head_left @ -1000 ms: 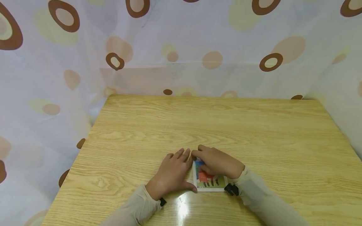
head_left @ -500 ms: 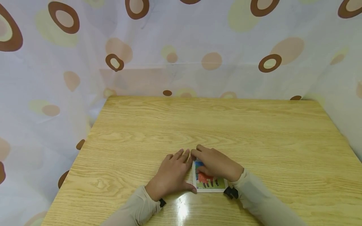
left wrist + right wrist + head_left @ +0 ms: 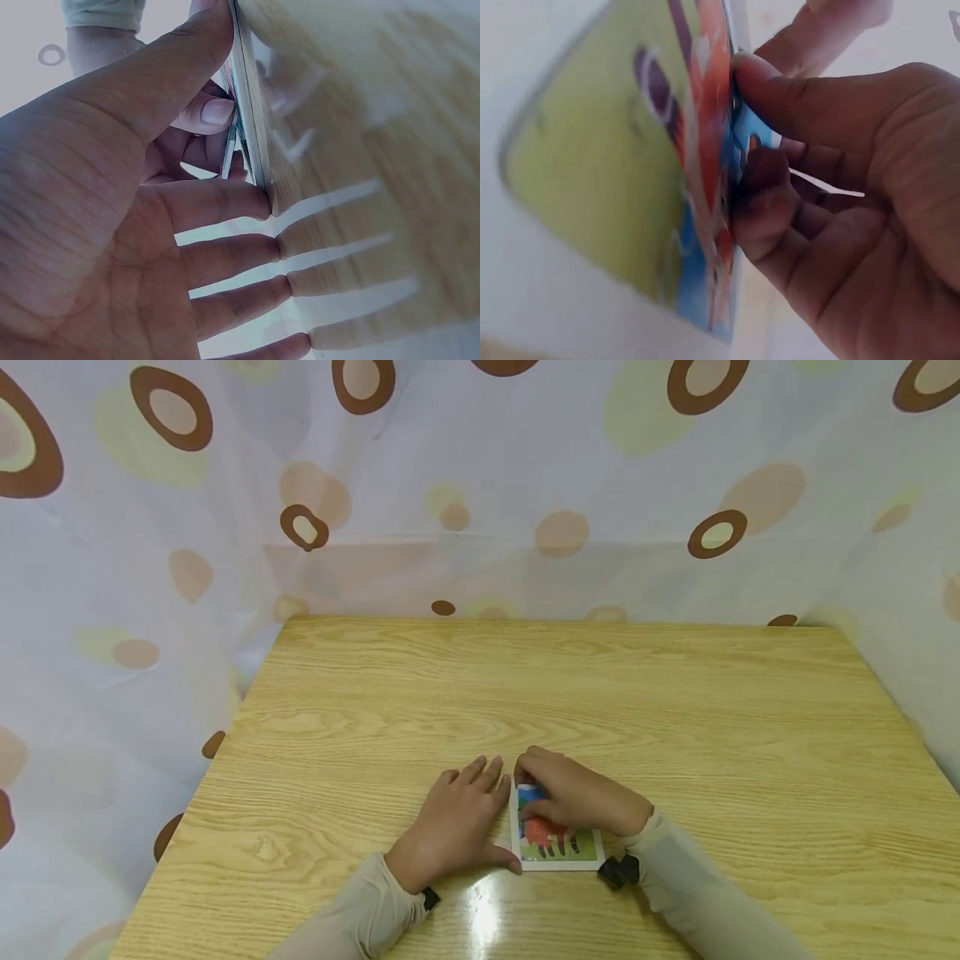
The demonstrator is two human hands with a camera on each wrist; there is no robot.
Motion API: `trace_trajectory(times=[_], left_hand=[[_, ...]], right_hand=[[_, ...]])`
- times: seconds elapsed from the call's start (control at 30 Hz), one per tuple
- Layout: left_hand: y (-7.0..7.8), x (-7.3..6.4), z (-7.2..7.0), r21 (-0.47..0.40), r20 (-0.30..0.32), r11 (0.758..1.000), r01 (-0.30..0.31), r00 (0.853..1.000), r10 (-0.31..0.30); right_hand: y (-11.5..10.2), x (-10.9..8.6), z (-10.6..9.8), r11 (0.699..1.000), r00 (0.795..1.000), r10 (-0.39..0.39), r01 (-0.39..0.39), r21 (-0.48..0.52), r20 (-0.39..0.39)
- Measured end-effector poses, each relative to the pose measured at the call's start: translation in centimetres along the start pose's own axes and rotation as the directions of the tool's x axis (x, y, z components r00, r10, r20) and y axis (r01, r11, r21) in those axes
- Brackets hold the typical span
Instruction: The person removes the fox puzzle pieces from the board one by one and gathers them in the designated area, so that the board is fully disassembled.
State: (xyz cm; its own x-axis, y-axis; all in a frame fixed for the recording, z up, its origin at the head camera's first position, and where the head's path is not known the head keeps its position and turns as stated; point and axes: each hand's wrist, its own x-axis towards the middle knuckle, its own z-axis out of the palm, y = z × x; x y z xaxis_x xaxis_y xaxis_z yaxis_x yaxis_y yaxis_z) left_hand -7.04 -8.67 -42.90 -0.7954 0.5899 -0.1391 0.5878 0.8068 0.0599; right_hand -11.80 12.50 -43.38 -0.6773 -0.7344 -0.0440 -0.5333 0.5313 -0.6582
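Observation:
A flat jigsaw puzzle (image 3: pixel 558 865) with a white border lies on the table; its picture shows a red-orange animal with dark-striped legs on green under blue. My left hand (image 3: pixel 453 831) rests on the table at its left side, fingers spread and straight, thumb at the near left corner. Over the upper part of the picture, my right hand (image 3: pixel 581 793) pinches a blue puzzle piece (image 3: pixel 531 793) between thumb and fingers. In the left wrist view that thin piece (image 3: pixel 229 150) stands tilted away from the board. Fingers hide part of the piece in the right wrist view.
The wood-grain table (image 3: pixel 390 693) stretches out behind and to both sides of the hands. A white curtain (image 3: pixel 495 460) with brown and beige ovals hangs along its back and sides. Light glares off the tabletop near the front.
My right fingers have drawn back slightly to the right from the puzzle's far left corner, showing more of the blue area. My left hand stays where it was.

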Motion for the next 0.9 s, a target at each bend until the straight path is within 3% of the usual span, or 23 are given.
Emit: trace_trajectory(times=[0.4, 0.63, 0.9], left_hand=[[0.0, 0.0, 0.0, -0.007, -0.005, 1.000, -0.003, 1.000, 0.003], [-0.1, -0.1, 0.0, -0.007, -0.018, 1.000, 0.001, 1.000, -0.001], [-0.1, -0.1, 0.1, -0.027, -0.007, 1.000, 0.003, 1.000, -0.004]], right_hand=[[0.5, 0.1, -0.7, 0.996, 0.999, -0.048, 0.046, 0.077, 0.024], [1.0, 0.0, -0.8, 0.982, 0.998, -0.049, 0.043, 0.181, 0.025], [1.5, -0.3, -1.0, 0.977, 0.998, -0.066, 0.064, 0.202, 0.006]])
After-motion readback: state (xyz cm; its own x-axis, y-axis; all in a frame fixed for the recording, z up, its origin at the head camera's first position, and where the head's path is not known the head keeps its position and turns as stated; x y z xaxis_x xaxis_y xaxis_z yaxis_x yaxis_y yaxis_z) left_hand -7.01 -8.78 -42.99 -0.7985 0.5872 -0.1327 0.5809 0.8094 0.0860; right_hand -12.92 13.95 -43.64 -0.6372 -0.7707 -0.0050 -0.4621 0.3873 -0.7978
